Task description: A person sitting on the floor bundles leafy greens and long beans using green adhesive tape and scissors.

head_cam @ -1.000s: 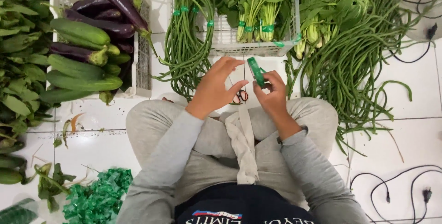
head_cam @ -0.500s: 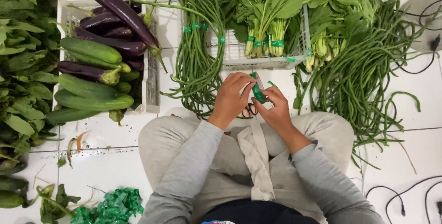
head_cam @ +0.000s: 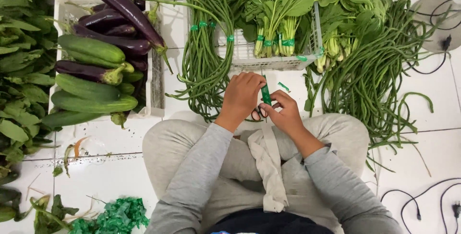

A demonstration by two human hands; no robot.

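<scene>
Several bunches look already banded, judging by the green ties on the long beans (head_cam: 204, 56) at 12 o'clock and on the leafy greens in the white wire basket (head_cam: 269, 62), so I'd say a good chunk is done, while the big loose heap of beans (head_cam: 379, 85) over at 2 o'clock looks untied. Going from the left: floppy dark leaves (head_cam: 21, 70) at 9 o'clock, then a white plastic crate (head_cam: 156, 85) stacked with glossy purple eggplants (head_cam: 125, 8) and waxy, bumpy cucumbers (head_cam: 91, 49). Dead centre, left hand (head_cam: 241, 98) has its fingers curled together, fingertips down near the green tape strip (head_cam: 265, 94); I can't tell if it actually grips it. Right hand (head_cam: 284, 114) pinches that strip between thumb and fingertips, just in front of the basket, above the knees. Something like scissor handles peeks out under the hands, too hidden to be sure. Soft grey sweats, pale cloth (head_cam: 269, 166) on the lap, crumpled green scraps (head_cam: 117, 215) at 7 o'clock, black cables (head_cam: 432, 200) on shiny white tile (head_cam: 110, 171) at 4 o'clock.
</scene>
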